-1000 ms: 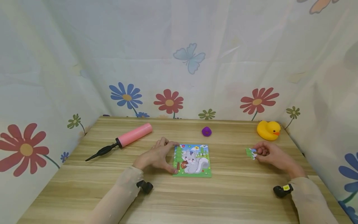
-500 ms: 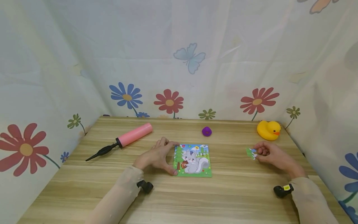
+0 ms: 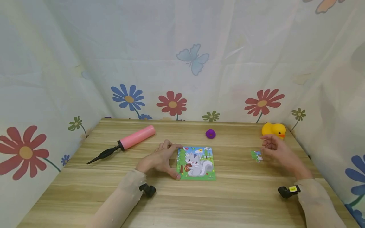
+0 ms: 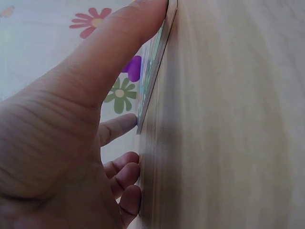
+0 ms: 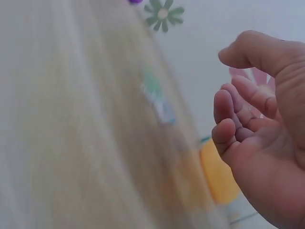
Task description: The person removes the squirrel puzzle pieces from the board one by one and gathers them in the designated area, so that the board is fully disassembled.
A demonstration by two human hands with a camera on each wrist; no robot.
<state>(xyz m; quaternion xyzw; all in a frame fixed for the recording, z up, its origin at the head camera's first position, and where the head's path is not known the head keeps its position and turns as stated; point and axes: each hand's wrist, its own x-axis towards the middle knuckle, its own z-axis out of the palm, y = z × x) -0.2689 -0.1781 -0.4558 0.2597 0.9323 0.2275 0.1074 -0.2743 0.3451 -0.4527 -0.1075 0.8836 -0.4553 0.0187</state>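
Note:
A square jigsaw puzzle with a grey squirrel picture lies flat on the table. My left hand holds its left side, thumb at the near corner and index finger at the far corner. In the left wrist view, the thumb overlaps the puzzle's edge, and the other fingers stay off it. To the right lies a small green and white puzzle piece, blurred in the right wrist view. My right hand is just right of the piece, apart from it, its loosely bent fingers holding nothing.
A yellow rubber duck stands behind my right hand, partly hidden by it. A small purple object sits behind the puzzle. A pink hand pump with a black nozzle lies at the left. A flowered curtain borders the table.
My right hand has let go of the puzzle piece and lifted slightly away, now in front of the duck. The piece stays where it was. My left hand has hardly moved.

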